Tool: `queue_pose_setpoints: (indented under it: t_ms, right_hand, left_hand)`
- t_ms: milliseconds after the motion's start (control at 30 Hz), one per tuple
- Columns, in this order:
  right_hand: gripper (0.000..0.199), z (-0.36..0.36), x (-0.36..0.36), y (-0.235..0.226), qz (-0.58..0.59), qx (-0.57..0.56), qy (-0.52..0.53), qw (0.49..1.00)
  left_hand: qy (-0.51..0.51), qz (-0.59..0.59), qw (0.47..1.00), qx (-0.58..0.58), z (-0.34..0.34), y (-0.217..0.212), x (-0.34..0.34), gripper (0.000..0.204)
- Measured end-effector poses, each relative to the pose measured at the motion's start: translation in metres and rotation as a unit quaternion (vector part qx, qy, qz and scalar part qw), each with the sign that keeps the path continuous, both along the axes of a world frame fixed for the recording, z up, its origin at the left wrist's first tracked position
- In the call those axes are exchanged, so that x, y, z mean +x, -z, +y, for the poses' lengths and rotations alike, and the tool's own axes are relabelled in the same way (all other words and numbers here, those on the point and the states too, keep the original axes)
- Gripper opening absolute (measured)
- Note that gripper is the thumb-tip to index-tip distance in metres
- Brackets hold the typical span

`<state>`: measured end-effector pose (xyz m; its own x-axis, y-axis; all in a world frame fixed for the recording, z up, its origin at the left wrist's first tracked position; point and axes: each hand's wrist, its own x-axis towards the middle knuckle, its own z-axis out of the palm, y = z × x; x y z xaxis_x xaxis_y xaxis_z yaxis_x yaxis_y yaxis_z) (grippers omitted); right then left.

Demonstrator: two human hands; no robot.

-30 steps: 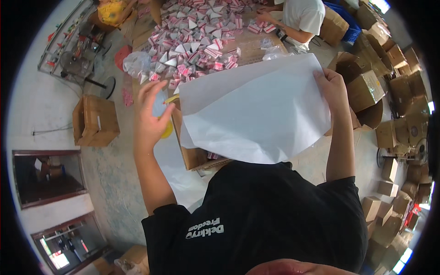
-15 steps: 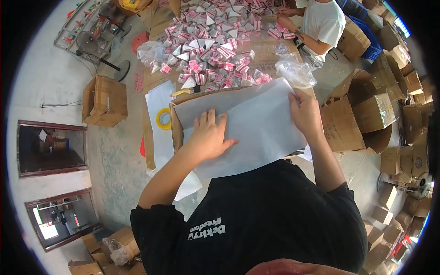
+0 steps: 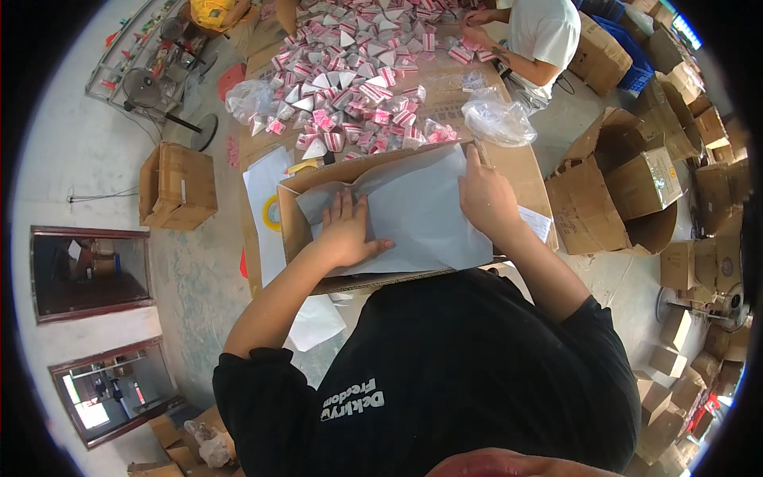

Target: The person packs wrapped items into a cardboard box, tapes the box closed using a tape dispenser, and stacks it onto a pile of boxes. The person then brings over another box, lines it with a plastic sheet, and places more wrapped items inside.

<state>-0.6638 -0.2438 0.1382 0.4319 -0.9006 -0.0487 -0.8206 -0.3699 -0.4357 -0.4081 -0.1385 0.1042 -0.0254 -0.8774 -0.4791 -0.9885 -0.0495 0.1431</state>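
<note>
An open cardboard box (image 3: 292,225) lies on the table in front of me, lined with a large white paper sheet (image 3: 417,211). My left hand (image 3: 346,232) lies flat on the sheet at the box's left side, fingers spread. At the box's far right corner my right hand (image 3: 486,198) presses the paper down, fingers pointing toward the rim. Neither hand holds anything.
Beyond the box lies a heap of several small pink-and-white packets (image 3: 350,103) and clear plastic bags (image 3: 497,119). A yellow tape roll (image 3: 273,213) sits left of the box. Another person (image 3: 540,36) works at the far side. Cardboard boxes (image 3: 628,187) crowd the right; one box (image 3: 179,184) stands left.
A second ago I held the white sheet up in the air with both hands. It came down into the box, and both hands now press it flat inside.
</note>
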Motion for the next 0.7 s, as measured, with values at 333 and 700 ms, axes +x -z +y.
queue_pose_setpoints:
  t_ms: [333, 700]
  right_hand:
    - [0.081, 0.042, 0.022, -0.039, 0.143, -0.208, -0.155, 0.955]
    - [0.130, 0.044, 0.088, 0.048, 0.501, 0.021, -0.256, 0.826]
  left_hand:
    - [-0.022, -0.001, 0.997, 0.077, 0.002, 0.018, -0.004, 0.129]
    - [-0.087, -0.066, 0.960, 0.257, -0.013, 0.073, -0.028, 0.146]
